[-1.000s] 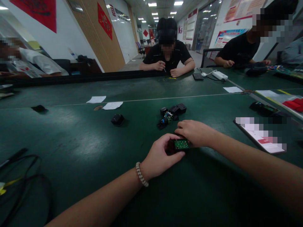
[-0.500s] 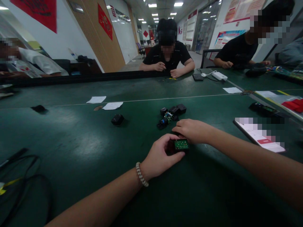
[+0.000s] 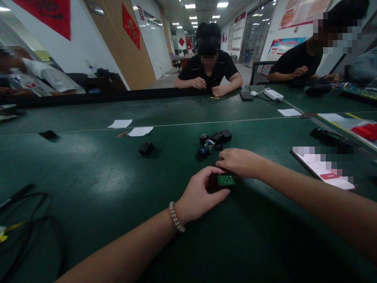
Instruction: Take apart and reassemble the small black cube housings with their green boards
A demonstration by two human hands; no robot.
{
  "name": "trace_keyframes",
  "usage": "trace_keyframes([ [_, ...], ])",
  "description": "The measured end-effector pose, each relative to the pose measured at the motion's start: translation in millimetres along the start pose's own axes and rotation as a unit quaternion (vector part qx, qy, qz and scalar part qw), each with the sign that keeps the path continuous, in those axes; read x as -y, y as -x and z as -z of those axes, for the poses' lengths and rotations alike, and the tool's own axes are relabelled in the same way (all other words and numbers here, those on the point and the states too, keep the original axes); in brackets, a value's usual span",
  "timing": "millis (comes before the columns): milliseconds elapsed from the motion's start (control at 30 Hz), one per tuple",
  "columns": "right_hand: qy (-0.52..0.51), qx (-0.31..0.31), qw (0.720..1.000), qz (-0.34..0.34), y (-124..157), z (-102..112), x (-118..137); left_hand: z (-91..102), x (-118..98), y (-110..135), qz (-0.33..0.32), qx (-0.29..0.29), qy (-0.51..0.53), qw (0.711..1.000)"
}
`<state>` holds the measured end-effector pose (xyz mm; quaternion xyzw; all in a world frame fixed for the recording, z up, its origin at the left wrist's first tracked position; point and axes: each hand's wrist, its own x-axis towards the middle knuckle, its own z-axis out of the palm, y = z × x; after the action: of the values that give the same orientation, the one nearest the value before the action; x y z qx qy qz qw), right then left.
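Note:
My left hand, with a bead bracelet on the wrist, is curled round a small black housing that carries a green circuit board on the green table. My right hand rests on the far side of the same part, fingers bent down onto its top edge. Just beyond lies a cluster of small black parts and a wired component. Further left sits a lone black part.
A phone lies at the right, with a dark device behind it. Black cables trail at the near left. Paper slips lie mid-table. Across the table a person in black works, and another sits at the far right.
My right hand has slid slightly left and away, leaving more of the board showing. The left hand has stayed in place.

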<state>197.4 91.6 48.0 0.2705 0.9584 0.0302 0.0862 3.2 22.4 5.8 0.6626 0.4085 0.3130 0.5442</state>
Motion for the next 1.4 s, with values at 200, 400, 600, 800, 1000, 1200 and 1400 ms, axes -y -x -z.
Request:
trace_keyframes([
  [200,-0.054,0.015,0.998,-0.033,3.8,1.5,-0.6,0.1,2.1,-0.4,-0.007,0.004,0.006,1.000],
  [400,-0.100,0.007,0.993,-0.056,6.9,1.8,-3.2,-0.2,-2.6,1.1,0.002,-0.005,0.000,1.000],
  [600,-0.082,0.017,0.995,-0.062,3.5,4.2,-0.6,0.0,-7.6,1.4,0.009,-0.006,0.002,1.000],
  [800,-0.084,0.024,0.995,-0.051,4.2,7.6,-0.3,-0.4,-6.9,0.7,0.009,-0.006,0.003,1.000],
  [1000,-0.051,0.021,0.998,-0.037,4.3,3.6,-0.2,0.3,-6.2,0.6,0.012,0.001,0.006,1.000],
  [1200,-0.021,-0.005,0.999,-0.031,3.7,-6.7,0.2,-0.2,-4.5,0.9,0.012,-0.001,0.000,1.000],
  [1400,-0.087,0.018,0.994,-0.059,8.5,1.4,-0.4,-0.3,-2.7,0.7,0.003,0.001,0.004,1.000],
])
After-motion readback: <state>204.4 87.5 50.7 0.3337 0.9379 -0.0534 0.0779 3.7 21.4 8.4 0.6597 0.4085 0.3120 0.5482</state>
